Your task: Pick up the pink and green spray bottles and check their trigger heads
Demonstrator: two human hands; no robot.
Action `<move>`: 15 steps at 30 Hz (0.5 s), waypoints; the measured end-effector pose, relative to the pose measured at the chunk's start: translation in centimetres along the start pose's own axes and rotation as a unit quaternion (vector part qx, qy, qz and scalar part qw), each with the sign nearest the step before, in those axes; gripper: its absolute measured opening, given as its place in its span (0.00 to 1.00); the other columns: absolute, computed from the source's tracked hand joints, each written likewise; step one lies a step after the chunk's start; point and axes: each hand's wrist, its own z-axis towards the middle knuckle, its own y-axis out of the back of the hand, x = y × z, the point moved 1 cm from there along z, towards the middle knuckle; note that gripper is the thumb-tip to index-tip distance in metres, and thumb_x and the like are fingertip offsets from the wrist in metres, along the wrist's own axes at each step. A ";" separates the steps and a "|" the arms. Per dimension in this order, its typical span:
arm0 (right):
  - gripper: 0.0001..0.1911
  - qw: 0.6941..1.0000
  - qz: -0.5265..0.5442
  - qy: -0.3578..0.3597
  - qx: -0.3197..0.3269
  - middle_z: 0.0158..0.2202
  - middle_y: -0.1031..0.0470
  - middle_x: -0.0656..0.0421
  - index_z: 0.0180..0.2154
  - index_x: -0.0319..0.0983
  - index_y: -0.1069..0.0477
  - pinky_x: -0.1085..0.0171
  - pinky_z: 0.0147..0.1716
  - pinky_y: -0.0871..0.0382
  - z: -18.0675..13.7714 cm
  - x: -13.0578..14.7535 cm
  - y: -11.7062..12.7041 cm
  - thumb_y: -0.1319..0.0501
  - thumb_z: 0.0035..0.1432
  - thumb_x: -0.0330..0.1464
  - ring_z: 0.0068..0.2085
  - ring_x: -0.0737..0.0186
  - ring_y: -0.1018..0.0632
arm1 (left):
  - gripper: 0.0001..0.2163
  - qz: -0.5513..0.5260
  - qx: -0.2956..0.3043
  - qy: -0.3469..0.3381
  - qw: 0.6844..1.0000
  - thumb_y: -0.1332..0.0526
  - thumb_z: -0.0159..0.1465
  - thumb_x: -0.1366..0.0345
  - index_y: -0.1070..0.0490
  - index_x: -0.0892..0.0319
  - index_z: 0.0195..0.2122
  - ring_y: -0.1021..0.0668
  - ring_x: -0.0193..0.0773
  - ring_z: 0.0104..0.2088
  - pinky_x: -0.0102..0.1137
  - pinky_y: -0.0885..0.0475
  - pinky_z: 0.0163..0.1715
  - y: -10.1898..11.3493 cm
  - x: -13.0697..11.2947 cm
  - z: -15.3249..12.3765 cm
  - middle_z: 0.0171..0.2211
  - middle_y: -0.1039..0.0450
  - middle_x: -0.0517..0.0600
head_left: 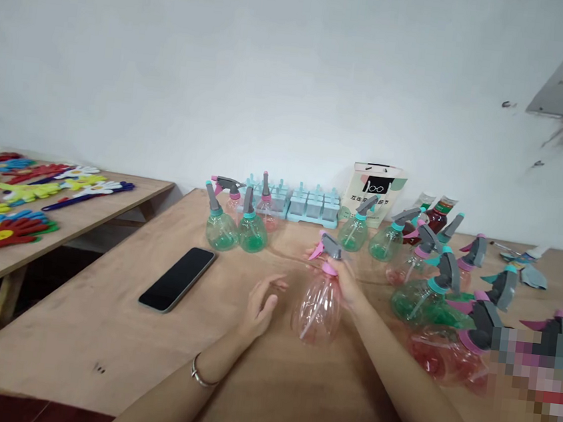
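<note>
A clear pink spray bottle with a grey and pink trigger head is in the middle of the wooden table. Wrapped around its neck, from the right, is my right hand. My left hand, with a bracelet at the wrist, is just left of the bottle and apart from it. Its fingers are spread, with nothing in them. To the right stand several more pink and green spray bottles, among them a green spray bottle. At the back left a green spray bottle stands in a small group.
A black phone lies left of my hands. Along the wall are light blue popsicle molds, a printed paper bag and a dark red bottle. Colourful hand-shaped felt pieces cover another table at the left. The right edge is pixelated.
</note>
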 end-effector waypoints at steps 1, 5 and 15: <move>0.24 0.999 0.036 -0.018 0.008 0.42 0.19 0.52 0.44 0.41 0.25 0.52 0.47 0.24 0.1 0.5 0.1 0.34 0.48 0.47 0.49 0.49 0.20 | 0.22 -0.004 -0.024 0.014 1.000 0.52 0.69 0.48 0.31 0.59 0.51 0.20 0.42 0.38 0.38 0.28 0.43 0.1 0.1 0.2 0.38 0.21 0.54; 0.25 0.988 0.103 -0.084 0.083 0.39 0.18 0.49 0.43 0.38 0.25 0.51 0.47 0.24 -0.1 2.0 0.6 0.36 0.50 0.49 0.48 0.48 0.20 | 0.18 0.029 -0.052 0.092 0.994 0.49 0.69 0.51 0.28 0.58 0.44 0.20 0.40 0.36 0.35 0.27 0.41 0.2 0.3 1.0 0.35 0.21 0.52; 0.21 0.988 0.072 -0.113 0.073 0.30 0.20 0.54 0.37 0.37 0.26 0.62 0.35 0.24 -1.1 2.7 -0.3 0.33 0.48 0.47 0.39 0.54 0.18 | 0.24 0.290 0.186 0.060 0.937 0.41 0.65 0.55 0.36 0.55 0.61 0.39 0.54 0.67 0.57 0.49 0.66 -0.8 2.0 0.1 0.65 0.39 0.58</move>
